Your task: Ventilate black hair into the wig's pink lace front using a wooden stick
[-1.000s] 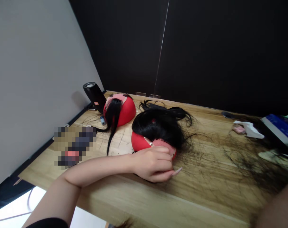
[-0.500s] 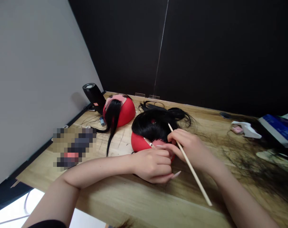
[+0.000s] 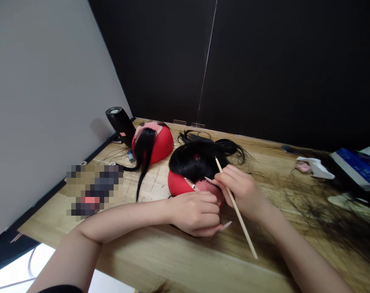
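My right hand [image 3: 238,185] pinches a wooden-handled ventilating needle [image 3: 241,223]. Its thin tip points up and left, over black hair [image 3: 189,156]. This hair covers much of a red dome-shaped block [image 3: 176,183], with pink mesh [image 3: 207,188] bare on the near side. Against the near edge of that block, my left hand [image 3: 195,213] is closed, its fingers curled under. Whatever those fingers hold, if anything, is hidden. Close to the left index finger, a small pale clip-like piece [image 3: 193,186] lies on the block.
Behind to the left stand a second red block [image 3: 162,144] with a black hair lock, a blue thread spool [image 3: 130,156] and a black cylindrical speaker [image 3: 119,124]. Loose hair [image 3: 316,211] spreads on the right, near white tissue [image 3: 321,167] and a blue package [image 3: 358,167]. A dark panel backs the table.
The needle has turned more upright, its lower end swinging left. My right hand has shifted slightly, baring more pink mesh between the hands. My left hand stays in place.
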Demonstrator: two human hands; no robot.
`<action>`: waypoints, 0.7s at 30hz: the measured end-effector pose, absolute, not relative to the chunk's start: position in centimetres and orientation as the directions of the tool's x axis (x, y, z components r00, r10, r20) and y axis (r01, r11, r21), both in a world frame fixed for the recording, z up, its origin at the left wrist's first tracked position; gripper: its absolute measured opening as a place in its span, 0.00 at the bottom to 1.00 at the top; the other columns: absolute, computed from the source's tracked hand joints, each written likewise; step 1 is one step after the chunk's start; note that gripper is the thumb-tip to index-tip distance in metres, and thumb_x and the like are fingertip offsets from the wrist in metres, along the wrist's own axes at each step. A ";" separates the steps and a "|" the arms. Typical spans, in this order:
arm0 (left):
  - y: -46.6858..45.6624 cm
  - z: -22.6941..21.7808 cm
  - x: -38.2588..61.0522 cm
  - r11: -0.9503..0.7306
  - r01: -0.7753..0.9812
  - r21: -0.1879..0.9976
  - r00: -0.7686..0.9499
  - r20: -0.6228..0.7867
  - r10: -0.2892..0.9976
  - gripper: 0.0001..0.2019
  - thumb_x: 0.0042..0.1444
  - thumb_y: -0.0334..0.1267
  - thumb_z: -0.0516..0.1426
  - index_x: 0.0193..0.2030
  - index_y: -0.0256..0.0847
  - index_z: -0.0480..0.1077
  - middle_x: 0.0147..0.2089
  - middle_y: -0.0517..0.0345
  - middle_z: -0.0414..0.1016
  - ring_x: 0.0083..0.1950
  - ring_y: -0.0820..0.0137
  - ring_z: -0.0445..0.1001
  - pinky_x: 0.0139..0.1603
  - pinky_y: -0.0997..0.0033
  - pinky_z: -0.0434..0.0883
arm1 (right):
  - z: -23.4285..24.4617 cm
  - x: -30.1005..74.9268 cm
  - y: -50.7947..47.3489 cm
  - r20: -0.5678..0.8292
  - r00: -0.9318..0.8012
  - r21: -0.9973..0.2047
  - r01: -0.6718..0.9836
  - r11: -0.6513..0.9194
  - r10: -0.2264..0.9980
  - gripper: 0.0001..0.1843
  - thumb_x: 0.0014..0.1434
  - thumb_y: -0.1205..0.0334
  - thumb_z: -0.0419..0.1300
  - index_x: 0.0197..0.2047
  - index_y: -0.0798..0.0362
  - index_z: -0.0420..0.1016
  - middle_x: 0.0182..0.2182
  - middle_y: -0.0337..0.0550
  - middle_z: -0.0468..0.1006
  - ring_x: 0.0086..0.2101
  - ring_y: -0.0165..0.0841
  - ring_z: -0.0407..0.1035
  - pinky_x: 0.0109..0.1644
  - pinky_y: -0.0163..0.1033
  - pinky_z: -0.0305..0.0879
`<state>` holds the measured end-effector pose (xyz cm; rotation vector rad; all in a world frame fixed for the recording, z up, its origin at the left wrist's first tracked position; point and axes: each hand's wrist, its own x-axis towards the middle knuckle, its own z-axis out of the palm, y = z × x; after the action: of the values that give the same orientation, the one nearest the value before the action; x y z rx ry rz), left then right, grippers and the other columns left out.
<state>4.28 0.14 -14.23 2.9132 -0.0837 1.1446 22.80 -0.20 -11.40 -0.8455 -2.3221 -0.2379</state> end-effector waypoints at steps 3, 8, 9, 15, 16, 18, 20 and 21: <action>0.2 -14.3 4.2 -0.999 -0.049 -0.003 0.741 0.671 -0.038 0.14 0.61 0.35 0.56 0.23 0.40 0.67 0.23 0.59 0.68 0.30 0.70 0.65 0.32 0.70 0.67 | -11.1 23.2 -0.2 0.669 -0.563 -0.061 0.610 0.790 0.486 0.10 0.64 0.72 0.53 0.30 0.57 0.69 0.24 0.41 0.64 0.29 0.31 0.57 0.32 0.37 0.56; 0.1 -14.2 4.1 -0.999 -0.052 0.015 0.749 0.661 -0.029 0.13 0.60 0.34 0.56 0.23 0.38 0.68 0.24 0.57 0.69 0.31 0.70 0.65 0.32 0.70 0.67 | -10.4 23.8 -0.2 0.690 -0.539 -0.086 0.602 0.794 0.483 0.08 0.62 0.74 0.55 0.31 0.57 0.69 0.24 0.41 0.65 0.28 0.30 0.57 0.32 0.37 0.57; 0.1 -14.2 4.1 -0.998 -0.053 0.019 0.751 0.660 -0.027 0.13 0.60 0.34 0.57 0.23 0.38 0.68 0.24 0.57 0.69 0.31 0.70 0.66 0.32 0.70 0.67 | -10.2 23.9 -0.2 0.694 -0.534 -0.092 0.599 0.796 0.482 0.08 0.62 0.74 0.55 0.31 0.56 0.68 0.24 0.41 0.66 0.28 0.30 0.58 0.32 0.37 0.57; 0.1 -14.2 4.1 -0.996 -0.072 0.047 0.760 0.650 -0.025 0.14 0.61 0.34 0.56 0.23 0.38 0.68 0.24 0.57 0.70 0.31 0.70 0.65 0.33 0.70 0.68 | -8.3 25.8 0.3 0.723 -0.473 -0.122 0.630 0.767 0.503 0.07 0.62 0.72 0.56 0.32 0.55 0.69 0.24 0.39 0.68 0.26 0.28 0.62 0.31 0.34 0.59; 0.1 -14.2 4.1 -0.996 -0.075 0.048 0.760 0.650 -0.026 0.14 0.61 0.34 0.56 0.23 0.38 0.68 0.24 0.57 0.70 0.31 0.70 0.65 0.33 0.70 0.69 | -7.9 26.4 0.5 0.726 -0.445 -0.136 0.654 0.744 0.524 0.07 0.63 0.71 0.56 0.32 0.54 0.70 0.24 0.39 0.70 0.26 0.28 0.63 0.30 0.34 0.60; 0.2 -14.3 4.1 -0.996 -0.074 0.045 0.760 0.650 -0.027 0.14 0.61 0.35 0.56 0.23 0.39 0.67 0.25 0.56 0.70 0.31 0.69 0.66 0.33 0.70 0.69 | -7.4 28.2 0.8 0.691 -0.353 -0.195 0.749 0.633 0.631 0.09 0.64 0.65 0.57 0.31 0.53 0.71 0.24 0.39 0.72 0.25 0.27 0.66 0.30 0.34 0.60; 0.2 -14.3 4.1 -0.997 -0.071 0.040 0.762 0.647 -0.028 0.14 0.61 0.35 0.57 0.24 0.39 0.67 0.25 0.57 0.70 0.31 0.69 0.66 0.33 0.70 0.69 | -7.2 30.8 1.1 0.563 -0.221 -0.275 0.859 0.432 0.796 0.13 0.64 0.57 0.57 0.29 0.52 0.73 0.22 0.38 0.73 0.22 0.28 0.65 0.28 0.34 0.59; 0.2 -14.3 4.1 -0.997 -0.071 0.038 0.762 0.647 -0.029 0.14 0.61 0.35 0.57 0.24 0.39 0.67 0.25 0.57 0.69 0.31 0.70 0.66 0.33 0.70 0.69 | -7.2 32.3 1.2 0.480 -0.157 -0.303 0.893 0.332 0.863 0.15 0.63 0.53 0.58 0.28 0.52 0.74 0.21 0.38 0.73 0.20 0.27 0.64 0.26 0.35 0.58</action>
<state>4.13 0.17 -14.30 2.8917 -0.0818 1.0605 32.29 1.19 -7.20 -1.5358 -2.0219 -0.0685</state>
